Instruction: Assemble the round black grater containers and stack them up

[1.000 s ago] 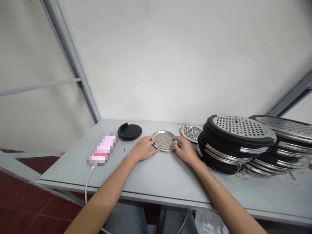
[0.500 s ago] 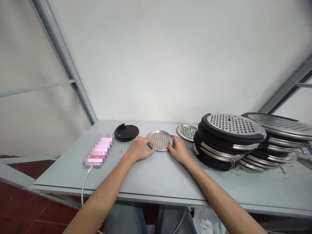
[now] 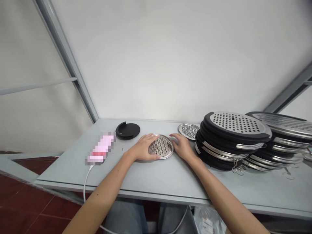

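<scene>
A round stainless steel grater disc [image 3: 161,147] lies on the grey table [image 3: 73,172], its raised, pointed holes facing up. My left hand [image 3: 141,149] covers the disc's left side, with the thumb reaching along its lower edge. My right hand [image 3: 181,146] rests on the table at the disc's upper right, fingers spread and close to the rim. It holds nothing. Just beyond that hand lies a second, similar steel disc [image 3: 188,131].
Two tilted stacks of black-rimmed perforated steel graters [image 3: 226,139] [image 3: 280,133] stand at the right. A black round lid [image 3: 128,130] sits at the back left. A pixelated pink device [image 3: 100,149] trails a white cable [image 3: 85,185] over the table's front edge.
The disc between my hands has turned over, now showing its grater face, and my left hand has moved onto it. My right hand has shifted toward the disc's upper right.
</scene>
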Motion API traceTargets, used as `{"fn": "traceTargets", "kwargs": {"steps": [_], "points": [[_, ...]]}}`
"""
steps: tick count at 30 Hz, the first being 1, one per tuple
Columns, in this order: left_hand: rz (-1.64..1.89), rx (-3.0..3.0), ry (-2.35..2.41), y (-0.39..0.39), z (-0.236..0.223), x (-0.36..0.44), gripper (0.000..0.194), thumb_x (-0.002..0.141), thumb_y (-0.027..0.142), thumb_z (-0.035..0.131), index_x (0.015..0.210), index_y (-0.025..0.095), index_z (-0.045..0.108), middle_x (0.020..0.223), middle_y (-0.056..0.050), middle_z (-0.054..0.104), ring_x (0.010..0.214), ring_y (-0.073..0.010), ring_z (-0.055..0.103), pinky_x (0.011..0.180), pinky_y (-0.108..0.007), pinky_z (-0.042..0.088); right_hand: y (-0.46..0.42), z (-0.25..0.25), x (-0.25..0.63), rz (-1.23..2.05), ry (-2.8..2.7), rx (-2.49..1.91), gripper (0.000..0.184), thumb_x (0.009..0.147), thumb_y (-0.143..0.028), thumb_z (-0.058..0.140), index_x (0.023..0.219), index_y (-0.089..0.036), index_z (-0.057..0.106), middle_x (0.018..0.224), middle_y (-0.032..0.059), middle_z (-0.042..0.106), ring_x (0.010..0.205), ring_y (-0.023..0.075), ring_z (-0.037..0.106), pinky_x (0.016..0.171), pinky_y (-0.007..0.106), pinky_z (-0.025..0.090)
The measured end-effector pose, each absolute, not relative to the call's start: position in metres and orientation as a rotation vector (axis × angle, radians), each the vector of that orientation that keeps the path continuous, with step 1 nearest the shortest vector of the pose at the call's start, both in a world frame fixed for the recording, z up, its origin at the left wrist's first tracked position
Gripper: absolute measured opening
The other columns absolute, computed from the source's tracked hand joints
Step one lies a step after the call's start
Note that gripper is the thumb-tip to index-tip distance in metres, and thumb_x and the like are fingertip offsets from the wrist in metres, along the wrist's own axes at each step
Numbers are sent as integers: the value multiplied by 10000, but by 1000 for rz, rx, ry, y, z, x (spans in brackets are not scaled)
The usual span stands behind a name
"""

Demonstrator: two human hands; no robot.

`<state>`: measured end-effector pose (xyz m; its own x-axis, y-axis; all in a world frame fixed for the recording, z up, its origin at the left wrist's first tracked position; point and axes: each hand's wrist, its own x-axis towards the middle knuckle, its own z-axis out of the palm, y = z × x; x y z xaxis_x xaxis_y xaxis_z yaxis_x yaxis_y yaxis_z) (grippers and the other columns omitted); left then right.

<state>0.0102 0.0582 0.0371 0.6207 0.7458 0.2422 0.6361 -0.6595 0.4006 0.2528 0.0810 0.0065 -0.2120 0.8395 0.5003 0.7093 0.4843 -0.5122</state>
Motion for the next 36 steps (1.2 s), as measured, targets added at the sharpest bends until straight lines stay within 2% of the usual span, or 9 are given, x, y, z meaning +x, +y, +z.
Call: {"fn": "traceTargets", "kwargs": {"steps": [4, 13, 15, 19, 24, 28, 31, 33, 36], "points": [[512, 2581, 1205, 57, 34, 11, 1009, 682, 641, 669, 1485, 200, 247, 1505, -116, 352, 1390, -321, 308, 1151, -469, 231, 78, 12, 249, 204, -1951, -1290, 246, 854, -187, 472, 994, -169, 673, 1051, 92, 678, 1036, 229, 581, 967, 383, 423], [590, 2497, 1621, 60, 21, 28, 971, 683, 763, 563, 1424, 172, 354, 1477, -176, 370, 1342, -356, 370, 1082, -476, 318, 75, 6, 244, 253, -1983, -1411, 286, 871, -297, 497, 1048, -158, 673, 1179, 133, 613, 1124, 249, 542, 1001, 390, 407], [637, 2471, 1687, 60, 20, 32, 903, 709, 756, 543, 1394, 186, 397, 1462, -170, 390, 1323, -355, 389, 1066, -478, 333, 75, 4, 244, 268, -2008, -1433, 301, 875, -288, 493, 1078, -153, 670, 1218, 143, 596, 1163, 254, 526, 1017, 392, 395], [749, 2435, 1642, 60, 23, 33, 618, 891, 612, 404, 1345, 196, 463, 1407, -133, 457, 1287, -297, 425, 1058, -449, 349, 76, 1, 245, 302, -2080, -1440, 330, 877, -218, 461, 1122, -149, 671, 1259, 149, 576, 1199, 250, 512, 1045, 381, 374], [900, 2356, 1600, 59, 28, 29, 465, 967, 486, 309, 1202, 191, 581, 1184, -96, 602, 1128, -240, 535, 992, -400, 424, 81, -2, 250, 290, -2093, -1444, 353, 878, -170, 418, 1113, -140, 680, 1255, 146, 584, 1192, 248, 517, 1038, 371, 383], [925, 2356, 1563, 59, 28, 29, 402, 961, 442, 350, 1119, 194, 624, 1129, -84, 616, 1086, -230, 550, 969, -385, 449, 82, -3, 252, 288, -2094, -1440, 362, 874, -141, 393, 1108, -142, 670, 1258, 140, 574, 1211, 238, 499, 1038, 364, 380], [938, 2393, 1581, 61, 25, 27, 381, 901, 450, 481, 1149, 192, 612, 1260, -108, 549, 1208, -255, 479, 1044, -410, 400, 81, -2, 252, 280, -2067, -1416, 351, 871, -137, 396, 1128, -152, 634, 1243, 131, 566, 1198, 222, 501, 1028, 359, 387], [896, 2417, 1607, 63, 22, 24, 481, 847, 490, 557, 1216, 182, 578, 1378, -134, 456, 1310, -290, 382, 1094, -448, 341, 81, -2, 252, 272, -2036, -1400, 338, 873, -162, 413, 1156, -153, 598, 1226, 125, 564, 1173, 213, 511, 1021, 356, 393], [795, 2421, 1609, 65, 18, 21, 626, 816, 573, 565, 1284, 158, 528, 1447, -167, 375, 1370, -322, 298, 1118, -474, 297, 81, -3, 251, 252, -2004, -1434, 326, 891, -248, 440, 1163, -141, 583, 1227, 137, 551, 1171, 223, 510, 1024, 359, 388]]}}
